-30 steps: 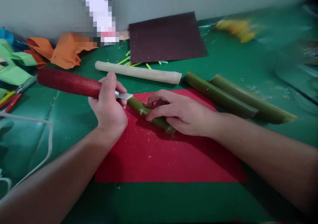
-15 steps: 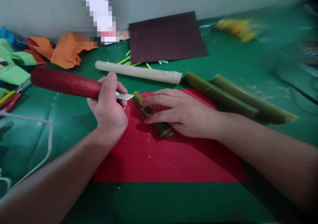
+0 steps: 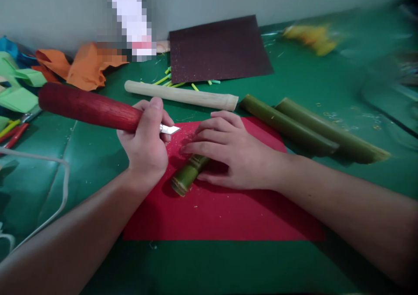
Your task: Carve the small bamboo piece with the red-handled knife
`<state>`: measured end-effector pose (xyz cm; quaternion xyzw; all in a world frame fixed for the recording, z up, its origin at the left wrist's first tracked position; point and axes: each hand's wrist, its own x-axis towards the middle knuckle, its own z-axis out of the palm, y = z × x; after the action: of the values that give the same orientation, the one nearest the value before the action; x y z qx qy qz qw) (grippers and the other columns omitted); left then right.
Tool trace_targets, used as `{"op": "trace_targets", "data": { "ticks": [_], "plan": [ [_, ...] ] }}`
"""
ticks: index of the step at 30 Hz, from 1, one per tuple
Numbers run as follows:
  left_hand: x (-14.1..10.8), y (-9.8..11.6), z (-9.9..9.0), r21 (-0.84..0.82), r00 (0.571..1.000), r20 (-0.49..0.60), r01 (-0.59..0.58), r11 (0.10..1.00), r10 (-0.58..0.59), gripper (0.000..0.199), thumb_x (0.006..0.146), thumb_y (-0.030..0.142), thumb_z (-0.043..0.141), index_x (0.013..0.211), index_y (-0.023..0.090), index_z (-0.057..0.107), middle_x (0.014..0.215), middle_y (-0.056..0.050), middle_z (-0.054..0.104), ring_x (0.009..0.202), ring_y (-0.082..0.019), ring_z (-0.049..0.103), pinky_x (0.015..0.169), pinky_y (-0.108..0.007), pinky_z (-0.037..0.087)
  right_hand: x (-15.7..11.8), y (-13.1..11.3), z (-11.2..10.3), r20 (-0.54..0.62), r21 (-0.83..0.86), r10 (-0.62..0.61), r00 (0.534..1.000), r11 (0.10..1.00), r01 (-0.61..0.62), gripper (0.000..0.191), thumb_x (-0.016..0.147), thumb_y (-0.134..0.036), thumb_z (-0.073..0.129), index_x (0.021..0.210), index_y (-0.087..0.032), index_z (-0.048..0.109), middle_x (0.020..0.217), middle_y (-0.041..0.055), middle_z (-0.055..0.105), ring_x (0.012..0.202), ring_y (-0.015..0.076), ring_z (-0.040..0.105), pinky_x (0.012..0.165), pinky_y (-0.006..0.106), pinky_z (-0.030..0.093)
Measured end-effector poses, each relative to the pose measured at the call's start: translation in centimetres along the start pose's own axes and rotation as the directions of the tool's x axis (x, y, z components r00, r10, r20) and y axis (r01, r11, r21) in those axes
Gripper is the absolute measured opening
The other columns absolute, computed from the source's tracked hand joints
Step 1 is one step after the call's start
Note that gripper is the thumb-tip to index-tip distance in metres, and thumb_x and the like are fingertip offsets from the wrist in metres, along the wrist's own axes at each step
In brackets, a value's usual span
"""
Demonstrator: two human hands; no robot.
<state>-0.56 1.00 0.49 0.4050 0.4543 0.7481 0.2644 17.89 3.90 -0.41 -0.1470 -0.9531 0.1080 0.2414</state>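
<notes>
L hand (image 3: 143, 140) wrapped round a red-handled knife (image 3: 89, 107), handle running left, blade pointing right, its tip near R hand's fingertips but apart from them; R hand (image 3: 228, 149) closed over a short bamboo pc (image 3: 187, 175), pressing it on the red sheet (image 3: 228, 216); pc lies aslant, one end out to near left, far part hidden under the fingers; sheet has a few pale bits on it, lies on green table (image 3: 228, 269); pale stick (image 3: 183, 94) on far side of hands; 2 green bamboo lengths (image 3: 290, 125) to right; dark sheet (image 3: 218, 51) far centre.
</notes>
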Motion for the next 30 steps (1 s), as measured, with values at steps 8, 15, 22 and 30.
{"op": "trace_targets", "data": {
  "ticks": [8, 15, 22, 30],
  "plan": [
    [-0.2, 0.6, 0.1, 0.092, 0.985, 0.172, -0.032, 0.995, 0.015, 0.033, 0.091, 0.022, 0.069, 0.059, 0.021, 0.063, 0.056, 0.003, 0.058, 0.040, -0.007, 0.044, 0.037, -0.026, 0.035, 0.0, -0.3, -0.2, -0.088, -0.033, 0.179, 0.980, 0.983, -0.182, 0.067, 0.084, -0.053, 0.073, 0.131, -0.006, 0.067, 0.116, 0.0191, 0.073, 0.100, 0.0308, 0.064, 0.086, 0.044, 0.049],
    [-1.0, 1.1, 0.1, 0.187, 0.953, 0.301, -0.099, 0.977, 0.039, 0.033, 0.092, 0.022, 0.070, 0.060, 0.022, 0.062, 0.057, 0.002, 0.059, 0.048, -0.009, 0.052, 0.051, -0.024, 0.049, 0.0, 0.2, -2.8, 0.104, -0.129, 0.241, 0.965, 0.965, -0.227, 0.032, 0.080, -0.034, 0.062, 0.098, -0.013, 0.078, 0.089, 0.0123, 0.068, 0.085, 0.0265, 0.059, 0.079, 0.042, 0.045],
    [-1.2, 2.0, 0.7, 0.256, 0.948, 0.310, -0.006, 0.967, -0.076, 0.033, 0.090, 0.023, 0.073, 0.059, 0.021, 0.063, 0.056, 0.003, 0.056, 0.045, -0.008, 0.046, 0.047, -0.023, 0.045, 0.0, 0.0, -1.7, 0.054, -0.135, 0.252, 0.966, 0.961, -0.243, 0.026, 0.089, -0.035, 0.059, 0.090, -0.013, 0.074, 0.090, 0.0118, 0.071, 0.082, 0.0224, 0.058, 0.076, 0.037, 0.042],
    [-1.1, 0.7, 0.6, 0.363, 0.943, 0.320, -0.033, 0.931, -0.091, 0.034, 0.088, 0.025, 0.072, 0.056, 0.022, 0.061, 0.052, 0.002, 0.053, 0.047, -0.011, 0.044, 0.049, -0.026, 0.043, 0.5, -1.3, 0.1, 0.088, -0.014, 0.385, 0.919, 0.923, -0.385, 0.032, 0.089, -0.040, 0.067, 0.106, -0.014, 0.071, 0.097, 0.0099, 0.074, 0.088, 0.0235, 0.064, 0.069, 0.033, 0.037]
  ]
}}
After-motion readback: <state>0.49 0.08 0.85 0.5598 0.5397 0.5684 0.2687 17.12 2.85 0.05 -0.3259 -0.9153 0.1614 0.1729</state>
